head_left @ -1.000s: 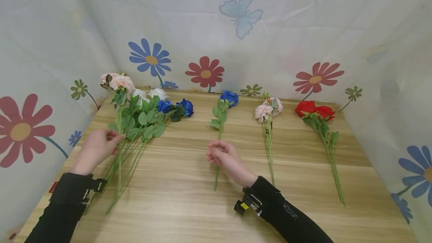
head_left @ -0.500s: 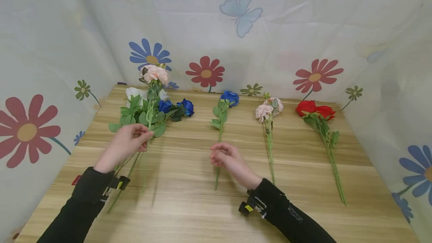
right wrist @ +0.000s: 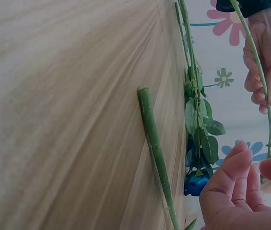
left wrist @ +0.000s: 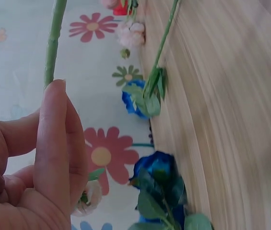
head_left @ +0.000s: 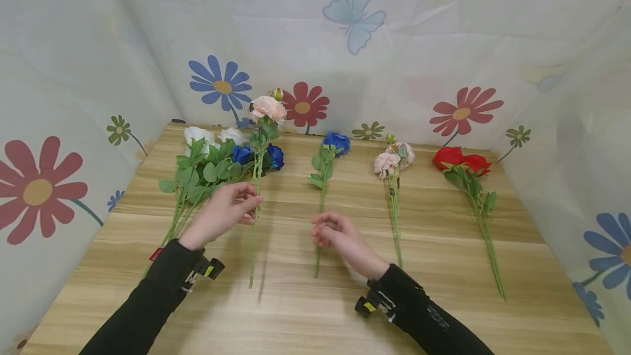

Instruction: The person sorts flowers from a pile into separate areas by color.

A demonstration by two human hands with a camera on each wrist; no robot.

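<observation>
My left hand (head_left: 224,213) pinches the green stem of a pale pink peony (head_left: 268,109) between thumb and fingers. The flower is held upright above the table, its shadow falling beside the stem's lower end. In the left wrist view the pinched stem (left wrist: 53,45) rises from the fingertips. My right hand (head_left: 340,237) hovers over the stem of a single blue rose (head_left: 337,144) lying on the table. Its fingers are loosely bent with nothing between them, as the right wrist view also shows, where the lying rose stem (right wrist: 155,143) runs beside the hand.
At the left lie white roses (head_left: 199,137) and blue roses (head_left: 241,154) with leafy, overlapping stems. Pink peonies (head_left: 386,164) lie right of centre and red roses (head_left: 447,158) farther right. A flower-printed curtain (head_left: 409,64) encloses the wooden table (head_left: 305,316).
My left hand has lifted the pink peony from the left pile and carried it right, towards the single blue rose. The right hand has shifted only slightly right.
</observation>
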